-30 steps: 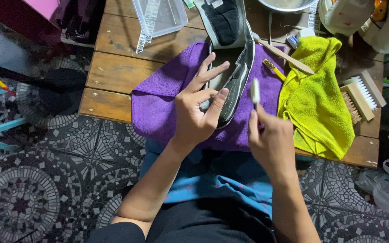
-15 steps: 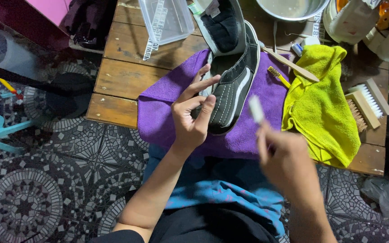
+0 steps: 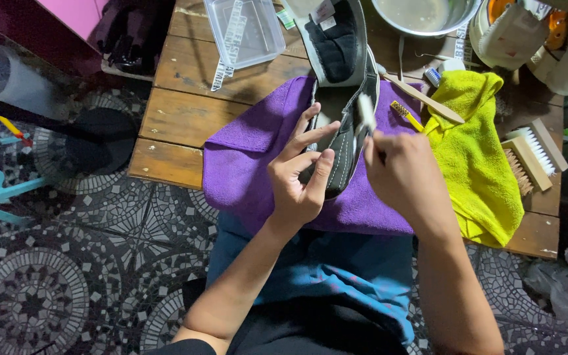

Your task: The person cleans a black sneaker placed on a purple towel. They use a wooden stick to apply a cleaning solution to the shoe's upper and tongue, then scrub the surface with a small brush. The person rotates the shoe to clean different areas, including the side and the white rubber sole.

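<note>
Head view: While the person is sitting at the edge of a weathered wooden plank table (image 3: 185,118), both bare hands are working over a black canvas shoe with a white sole rim (image 3: 344,98).
Shoe: it is lying on its side on a purple microfibre cloth (image 3: 258,151), its toe pointing towards the person and its open collar pointing away.
Left hand (image 3: 300,177): it is bracing the shoe near the toe, fingers spread and pressing against the upper, thumb lying along the sole side; it is steadying rather than clenching.
Right hand (image 3: 405,174): it is closing in a fist around a small white-headed brush (image 3: 365,112), whose head is sticking up beyond the knuckles and touching the shoe's side.
Beyond the right hand: a wooden-handled brush (image 3: 422,97) and a small yellow brush (image 3: 403,113) are lying just past the knuckles.
Right of the right hand: a yellow towel (image 3: 478,158) is lying crumpled, with two wooden scrubbing brushes with pale bristles (image 3: 530,154) beside it.
Beyond the left hand: a clear plastic container (image 3: 244,29) is sitting well apart.
Far side, past the shoe: a metal bowl of cloudy liquid (image 3: 425,14) is standing.
</note>
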